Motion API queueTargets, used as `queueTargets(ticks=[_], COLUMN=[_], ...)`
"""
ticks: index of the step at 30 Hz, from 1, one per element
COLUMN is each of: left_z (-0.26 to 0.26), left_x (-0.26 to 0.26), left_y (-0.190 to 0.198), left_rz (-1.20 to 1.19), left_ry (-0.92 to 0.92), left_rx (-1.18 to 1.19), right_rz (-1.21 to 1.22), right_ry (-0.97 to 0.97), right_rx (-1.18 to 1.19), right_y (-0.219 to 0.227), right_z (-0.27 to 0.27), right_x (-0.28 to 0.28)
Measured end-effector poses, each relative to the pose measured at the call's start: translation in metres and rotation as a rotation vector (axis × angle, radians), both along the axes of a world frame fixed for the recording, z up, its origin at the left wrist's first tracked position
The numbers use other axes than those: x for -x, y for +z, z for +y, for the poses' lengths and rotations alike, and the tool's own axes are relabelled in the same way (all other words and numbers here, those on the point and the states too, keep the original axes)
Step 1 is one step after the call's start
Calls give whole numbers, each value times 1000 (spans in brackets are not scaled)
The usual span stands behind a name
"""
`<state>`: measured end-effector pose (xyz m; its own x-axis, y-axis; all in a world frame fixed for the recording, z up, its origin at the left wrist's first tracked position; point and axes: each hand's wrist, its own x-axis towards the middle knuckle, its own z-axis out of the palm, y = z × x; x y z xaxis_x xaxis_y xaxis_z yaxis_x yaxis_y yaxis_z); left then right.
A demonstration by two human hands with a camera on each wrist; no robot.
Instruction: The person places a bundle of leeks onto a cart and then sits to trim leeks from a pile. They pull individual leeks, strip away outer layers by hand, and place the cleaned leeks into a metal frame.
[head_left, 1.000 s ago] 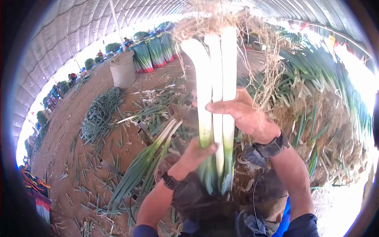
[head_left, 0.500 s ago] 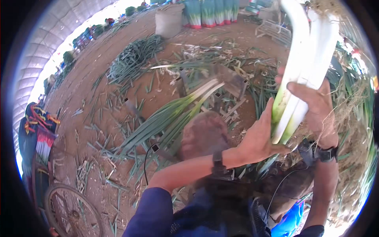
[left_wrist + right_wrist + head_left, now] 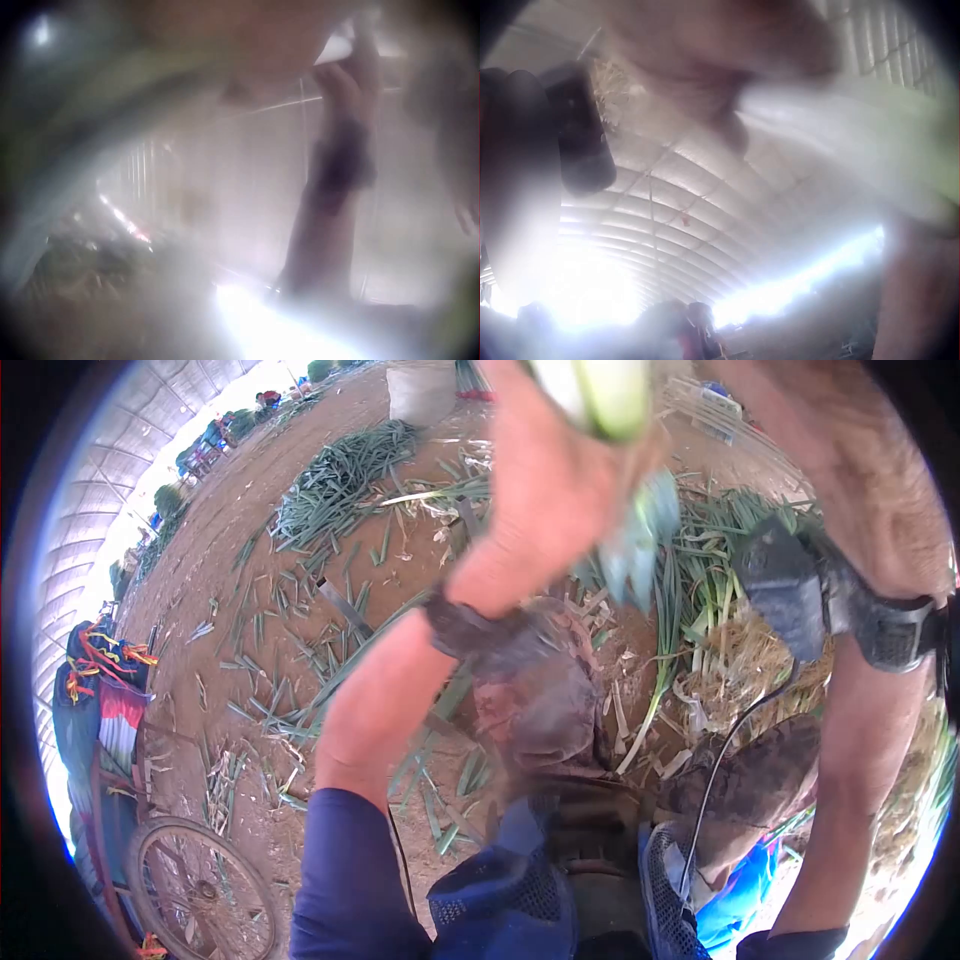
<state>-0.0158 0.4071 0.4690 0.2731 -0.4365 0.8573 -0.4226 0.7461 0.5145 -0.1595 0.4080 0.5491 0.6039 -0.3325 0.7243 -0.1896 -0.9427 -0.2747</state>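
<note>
My left hand (image 3: 555, 490) grips a bundle of thick leeks (image 3: 615, 400) at the top of the head view, blurred by motion. Pale green shafts rise above this hand, and dark green leaf ends hang below it. My right hand, its wrist raised at the upper right of the head view, is cut off by the frame edge. In the right wrist view, the right hand (image 3: 705, 67) curls its fingers about the white shaft of the leeks (image 3: 840, 142). The left wrist view is hazy, with the right forearm (image 3: 322, 232) upright in it.
Cut green leaves (image 3: 345, 485) lie heaped on the dirt floor, with scraps scattered around. Leeks with roots (image 3: 730, 580) are piled on the right. A pale sack (image 3: 420, 395) stands at the back. A spoked wheel (image 3: 205, 885) is at lower left, near my knee (image 3: 545, 700).
Both hands have lifted the leeks from chest level up toward the head camera, and the roots have left the head view. The head view has also swung left and down.
</note>
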Motion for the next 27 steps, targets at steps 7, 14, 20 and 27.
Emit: queueTargets(ticks=[7,14,20,27], left_z=[65,180,173,120], left_x=[-63,-197,-192,-253], left_y=[74,124,89,-64], left_rz=[-143,-619,-677,-939], left_ry=[384,1071,1126,829], left_rx=[273,-184,-682,-1334], right_rz=[86,175,381,504], right_ry=[21,-87,368,459], right_rx=[-291,-737,-1284,-1370], right_y=[8,-118,-288,-428], right_z=[6,-154,-200,-151], right_x=[-19,10,49,4])
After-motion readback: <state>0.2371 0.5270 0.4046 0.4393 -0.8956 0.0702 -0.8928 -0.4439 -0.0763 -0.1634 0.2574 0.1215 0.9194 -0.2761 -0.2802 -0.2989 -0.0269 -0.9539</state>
